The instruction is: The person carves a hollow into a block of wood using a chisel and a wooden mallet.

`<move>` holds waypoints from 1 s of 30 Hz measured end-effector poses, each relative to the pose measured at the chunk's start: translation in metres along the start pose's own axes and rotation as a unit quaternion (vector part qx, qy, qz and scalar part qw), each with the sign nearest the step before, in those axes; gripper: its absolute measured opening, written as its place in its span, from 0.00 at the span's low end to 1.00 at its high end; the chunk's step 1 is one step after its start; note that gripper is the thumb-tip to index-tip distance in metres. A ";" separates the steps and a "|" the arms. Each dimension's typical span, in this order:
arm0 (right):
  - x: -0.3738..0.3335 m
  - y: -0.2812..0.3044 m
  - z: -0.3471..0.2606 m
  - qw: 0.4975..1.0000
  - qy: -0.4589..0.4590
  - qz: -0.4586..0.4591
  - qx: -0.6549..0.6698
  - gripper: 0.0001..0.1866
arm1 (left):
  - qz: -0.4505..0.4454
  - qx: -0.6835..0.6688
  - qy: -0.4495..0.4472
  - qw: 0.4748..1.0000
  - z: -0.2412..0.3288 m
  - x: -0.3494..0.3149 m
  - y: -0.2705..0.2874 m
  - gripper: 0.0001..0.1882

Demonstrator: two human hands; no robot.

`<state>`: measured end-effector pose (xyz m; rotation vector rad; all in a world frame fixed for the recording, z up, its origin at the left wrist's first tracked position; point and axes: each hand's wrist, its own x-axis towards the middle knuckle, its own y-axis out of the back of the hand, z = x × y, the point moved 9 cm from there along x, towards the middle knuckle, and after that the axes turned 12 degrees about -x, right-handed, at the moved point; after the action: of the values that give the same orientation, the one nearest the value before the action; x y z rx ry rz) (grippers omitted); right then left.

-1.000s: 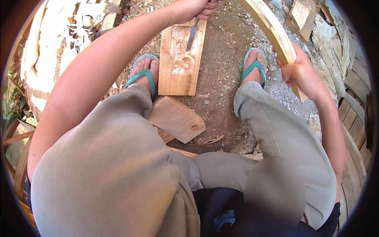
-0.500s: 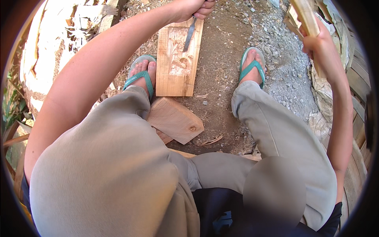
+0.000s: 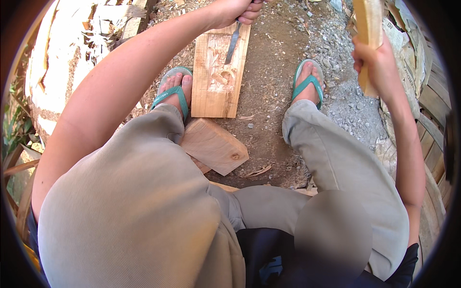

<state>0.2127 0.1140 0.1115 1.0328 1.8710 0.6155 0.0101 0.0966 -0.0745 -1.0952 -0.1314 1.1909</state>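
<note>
The left foot, in a green-strapped sandal, sits just beside the left long edge of the wooden board, leaving little room there. Inside the board's rim is a shallow recess with curled shavings. The left hand, at the top edge of the view, has its grip clenched around the chisel, whose blade slants over the recess; whether the tip touches wood cannot be told. Beyond the board's right edge, a wide strip of brown soil gives open room as far as the right foot. The right hand is raised over gravel, well apart from the board, its grip wrapped around 1 thick pale wooden bar.

Around these, scrap wood lies at upper left. An angled offcut stands in the way at the board's near end. The 2 trouser legs spread across the foreground. Weathered slats line the rim beside the right forearm.
</note>
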 end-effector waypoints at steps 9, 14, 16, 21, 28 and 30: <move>0.028 0.032 0.005 1.000 -0.011 0.008 -0.004 0.18 | 0.008 0.040 -0.044 0.998 0.010 -0.003 0.005 0.17; 0.002 -0.025 -0.011 0.977 0.044 -0.135 -0.160 0.28 | 0.156 0.222 -0.138 0.953 0.031 -0.017 0.019 0.14; 0.015 0.003 -0.011 0.981 0.026 -0.076 -0.175 0.28 | 0.162 0.184 -0.125 0.961 0.028 -0.020 0.023 0.12; 0.018 0.004 0.012 0.999 -0.024 -0.003 -0.022 0.26 | 0.155 0.122 -0.117 0.973 0.019 -0.014 0.030 0.11; 0.023 0.021 -0.013 0.979 0.016 -0.031 -0.201 0.32 | 0.242 0.142 -0.117 0.953 0.021 -0.024 0.025 0.11; 0.034 0.037 0.007 0.997 -0.026 -0.002 -0.073 0.31 | 0.224 0.159 -0.119 0.954 0.021 -0.020 0.020 0.10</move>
<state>0.2247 0.1620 0.1200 0.9400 1.7559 0.7060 -0.0244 0.0927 -0.0700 -0.7111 0.1309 1.6856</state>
